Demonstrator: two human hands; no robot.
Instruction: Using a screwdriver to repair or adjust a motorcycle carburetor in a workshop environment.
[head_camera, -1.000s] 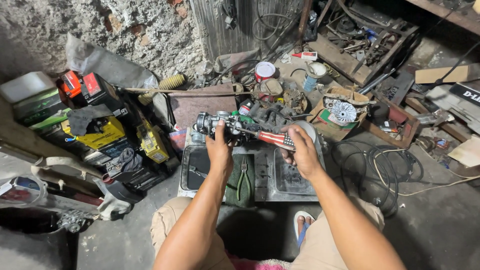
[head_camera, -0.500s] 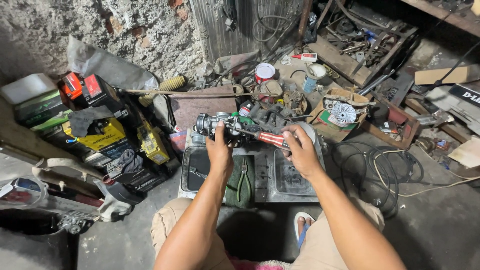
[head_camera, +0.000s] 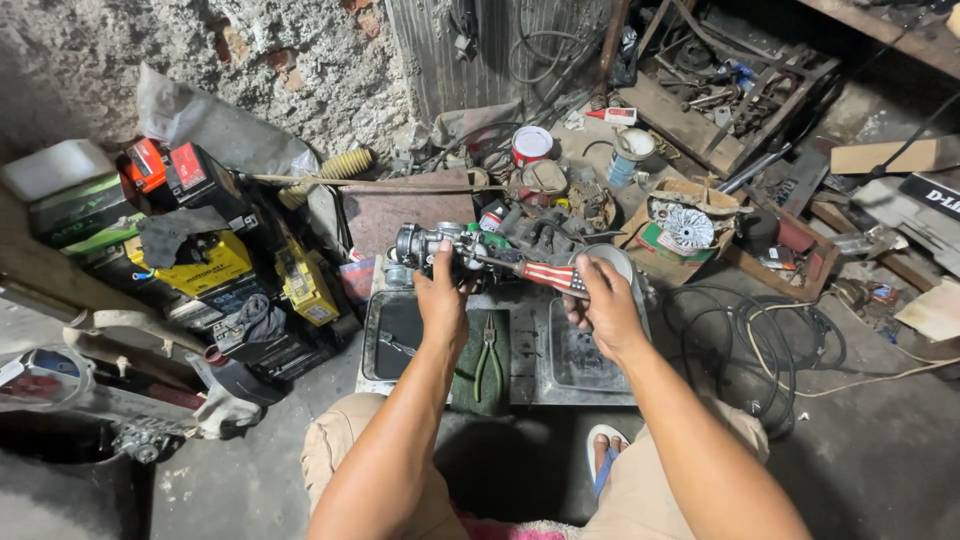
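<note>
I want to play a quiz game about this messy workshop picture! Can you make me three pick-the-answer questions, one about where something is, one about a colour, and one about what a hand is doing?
1. Where are the pliers?
A. on the tray below the hands
B. on the wall
C. in the cardboard box

2. What colours is the screwdriver handle?
A. all green
B. red and white stripes
C. plain black

3. What is the left hand doing?
A. resting on a knee
B. hanging free
C. gripping the metal engine part

Answers:
1 A, they lie between the two forearms.
2 B, stripes show beside the right hand.
3 C, fingers wrap the part.
</note>
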